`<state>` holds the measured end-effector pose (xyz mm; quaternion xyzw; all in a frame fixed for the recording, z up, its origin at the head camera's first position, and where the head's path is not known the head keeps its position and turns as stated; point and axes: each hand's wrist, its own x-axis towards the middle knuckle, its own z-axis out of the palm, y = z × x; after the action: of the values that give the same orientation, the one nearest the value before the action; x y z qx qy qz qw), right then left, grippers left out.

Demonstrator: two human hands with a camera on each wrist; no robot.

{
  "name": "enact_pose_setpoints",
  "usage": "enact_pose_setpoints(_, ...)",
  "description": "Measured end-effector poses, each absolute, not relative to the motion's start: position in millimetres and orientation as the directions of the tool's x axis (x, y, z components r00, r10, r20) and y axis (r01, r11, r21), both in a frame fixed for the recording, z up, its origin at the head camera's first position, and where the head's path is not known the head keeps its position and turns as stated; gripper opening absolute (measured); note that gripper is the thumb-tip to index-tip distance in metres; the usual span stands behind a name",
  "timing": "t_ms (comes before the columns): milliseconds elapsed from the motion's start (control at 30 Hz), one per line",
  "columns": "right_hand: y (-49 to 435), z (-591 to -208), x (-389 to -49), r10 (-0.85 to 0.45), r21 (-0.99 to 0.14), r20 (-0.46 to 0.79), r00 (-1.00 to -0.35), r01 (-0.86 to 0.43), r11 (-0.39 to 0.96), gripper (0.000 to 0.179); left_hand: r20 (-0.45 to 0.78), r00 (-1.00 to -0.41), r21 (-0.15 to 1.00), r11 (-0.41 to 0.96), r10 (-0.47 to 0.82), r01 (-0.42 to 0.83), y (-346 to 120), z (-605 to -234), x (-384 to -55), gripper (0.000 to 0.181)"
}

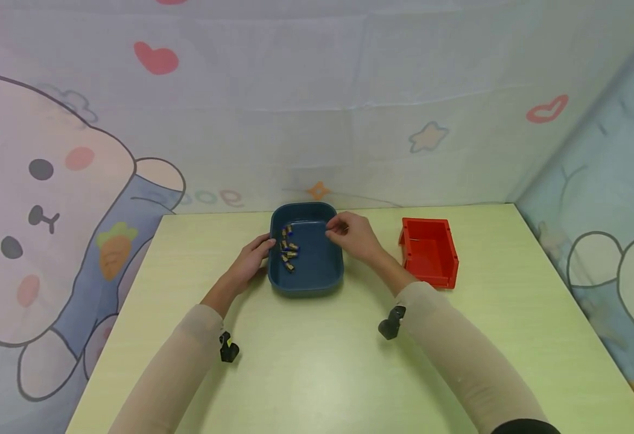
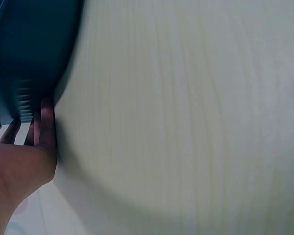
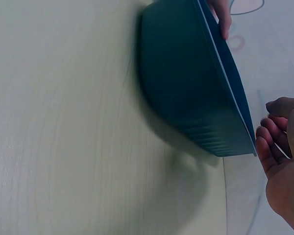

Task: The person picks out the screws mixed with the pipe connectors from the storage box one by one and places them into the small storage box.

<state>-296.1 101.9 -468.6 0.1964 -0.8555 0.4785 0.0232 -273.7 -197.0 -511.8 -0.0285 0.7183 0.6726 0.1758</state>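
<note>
A dark blue plastic basin (image 1: 317, 265) stands at the far middle of the table. Several small brass-coloured pieces with blue parts (image 1: 289, 246) lie along its left side; their exact kind is too small to tell. My left hand (image 1: 251, 259) grips the basin's left wall, fingers against the outside and thumb at the rim. Over the basin's right rim is my right hand (image 1: 355, 235), its fingers bent and thumb close to the forefinger. In the right wrist view this hand (image 3: 286, 142) is beside the rim; whether something small is between its fingertips cannot be made out.
A red open-fronted bin (image 1: 429, 253) stands right of the basin, partly behind my right forearm. The pale wooden table (image 1: 317, 361) meets a printed cloth backdrop (image 1: 295, 120) at its far edge. Black wrist cameras (image 1: 391, 323) hang below both sleeves.
</note>
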Motion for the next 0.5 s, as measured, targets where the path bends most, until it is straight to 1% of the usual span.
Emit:
enact_pose_setpoints(267, 93.5, -466.1, -293.3, -0.330, -0.803, 0.243, -0.912, -0.380, 0.459, 0.014, -0.279, -0.941, 0.959, 0.096, 0.191, -0.265, -196.4, -510.6, -273.4, 0.063)
enact_pose_setpoints(500, 86.0, -470.6, -294.1, -0.340, -0.806, 0.226, -0.913, -0.371, 0.460, 0.015, -0.283, -0.939, 0.958, 0.096, 0.195, -0.268, -197.6, -511.7, -273.5, 0.064)
